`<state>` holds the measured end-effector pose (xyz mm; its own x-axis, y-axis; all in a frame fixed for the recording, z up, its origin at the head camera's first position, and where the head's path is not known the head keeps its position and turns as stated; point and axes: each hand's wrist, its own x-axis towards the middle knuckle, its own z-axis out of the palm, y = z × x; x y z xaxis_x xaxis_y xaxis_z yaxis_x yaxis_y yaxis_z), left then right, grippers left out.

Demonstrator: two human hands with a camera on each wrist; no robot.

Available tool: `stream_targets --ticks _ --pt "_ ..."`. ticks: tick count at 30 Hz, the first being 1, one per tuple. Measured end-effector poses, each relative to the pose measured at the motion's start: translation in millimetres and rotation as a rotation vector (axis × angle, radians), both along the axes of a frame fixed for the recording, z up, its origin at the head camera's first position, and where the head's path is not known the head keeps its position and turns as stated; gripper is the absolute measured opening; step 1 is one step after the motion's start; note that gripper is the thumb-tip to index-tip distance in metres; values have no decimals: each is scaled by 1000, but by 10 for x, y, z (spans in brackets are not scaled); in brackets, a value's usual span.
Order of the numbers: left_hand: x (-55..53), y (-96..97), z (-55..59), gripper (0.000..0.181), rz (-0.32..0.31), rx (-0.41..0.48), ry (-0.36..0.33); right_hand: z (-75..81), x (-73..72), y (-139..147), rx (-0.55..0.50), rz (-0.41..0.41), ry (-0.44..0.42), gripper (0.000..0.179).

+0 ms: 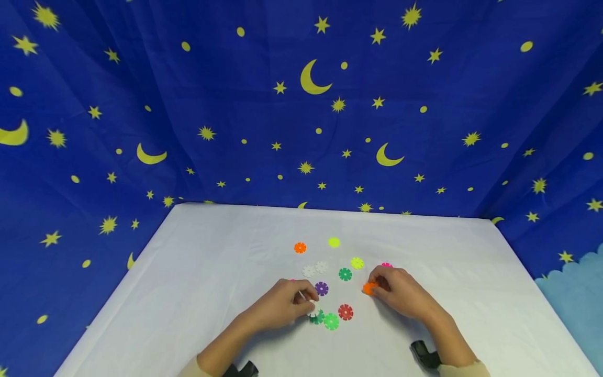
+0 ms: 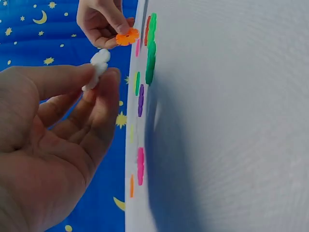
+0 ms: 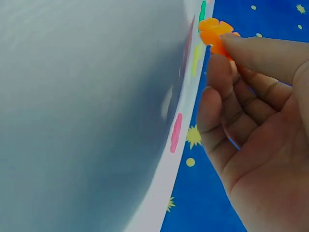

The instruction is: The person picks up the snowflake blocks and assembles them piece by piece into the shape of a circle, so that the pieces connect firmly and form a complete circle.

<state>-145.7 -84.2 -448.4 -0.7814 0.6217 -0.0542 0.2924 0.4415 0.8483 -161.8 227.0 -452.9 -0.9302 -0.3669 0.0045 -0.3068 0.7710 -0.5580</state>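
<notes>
My left hand (image 1: 283, 305) pinches a white notched plastic disc (image 2: 100, 62) between thumb and fingertips, raised above the table in the left wrist view. On the other side, my right hand (image 1: 404, 294) pinches an orange notched disc (image 1: 369, 288) by its edge, thumb on one face. The two held discs are apart. Close by the left fingertips lie a dark green disc (image 1: 318, 317), a light green disc (image 1: 331, 321) and a purple disc (image 1: 322, 288). A red disc (image 1: 346, 312) lies between the hands. Behind the right hand a pink disc (image 1: 387, 265) is partly hidden.
Farther back on the white table (image 1: 226, 251) lie two white discs (image 1: 321, 267), a green disc (image 1: 345, 274), two yellow discs (image 1: 357, 263) and another orange disc (image 1: 300, 247). A blue star-patterned cloth (image 1: 264, 115) hangs behind the table. Black wrist mounts (image 1: 425, 355) sit below the forearms.
</notes>
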Motion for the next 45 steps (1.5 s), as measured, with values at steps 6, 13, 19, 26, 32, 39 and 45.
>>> stream_targets --ticks 6,13,19,26,32,39,45 --pt "-10 11 -29 14 103 132 -66 26 18 -26 -88 -31 3 16" --pt "-13 29 -15 16 177 192 -44 101 52 -70 -199 -53 12 17" --pt "-6 72 -23 16 229 227 -54 145 92 -146 -235 -40 0 18" --pt "9 97 -23 14 267 293 -88 181 138 -230 -268 33 2 15" --pt "30 126 -25 12 277 334 -86 187 162 -306 -309 77 -11 15" --pt "54 175 -35 11 293 345 -92 180 206 -387 -333 121 20 15" --pt "71 198 -46 11 290 367 -95 206 257 -463 -360 143 35 21"
